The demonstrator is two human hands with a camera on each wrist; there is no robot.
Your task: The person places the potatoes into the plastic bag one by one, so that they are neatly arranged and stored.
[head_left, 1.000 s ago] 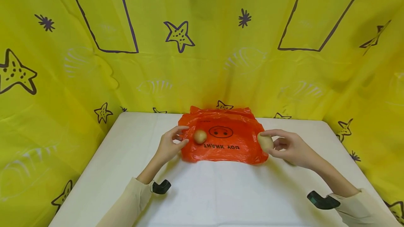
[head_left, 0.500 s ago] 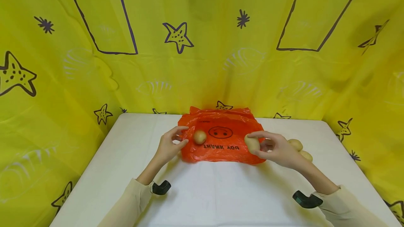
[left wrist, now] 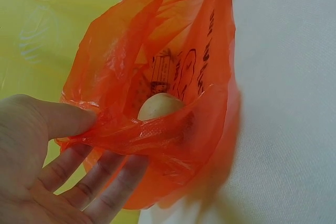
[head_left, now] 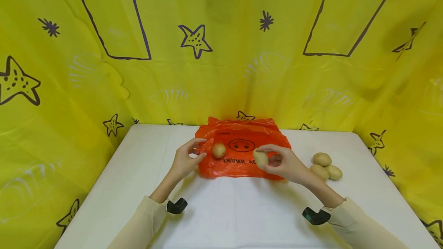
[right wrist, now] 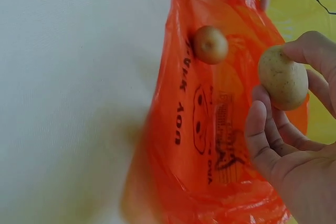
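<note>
An orange plastic bag (head_left: 221,170) printed with THANK YOU and a pig snout lies open-mouthed at the table's back. My left hand (head_left: 184,160) pinches its left edge, thumb (left wrist: 73,120) above and fingers beneath the film. Inside the bag, close to that hand, sits one potato (left wrist: 160,107). My right hand (head_left: 288,164) grips a second potato (right wrist: 283,77) between thumb and fingertips, over the bag's printed middle in the head view.
Three more potatoes (head_left: 322,159) lie in a cluster on the white table (head_left: 221,214), right of the bag. A yellow patterned curtain (head_left: 221,80) hangs right behind the bag and along both sides.
My right hand has moved left with its potato, from the bag's right edge to over its middle, uncovering the potato cluster at the right. My left hand has stayed in place.
</note>
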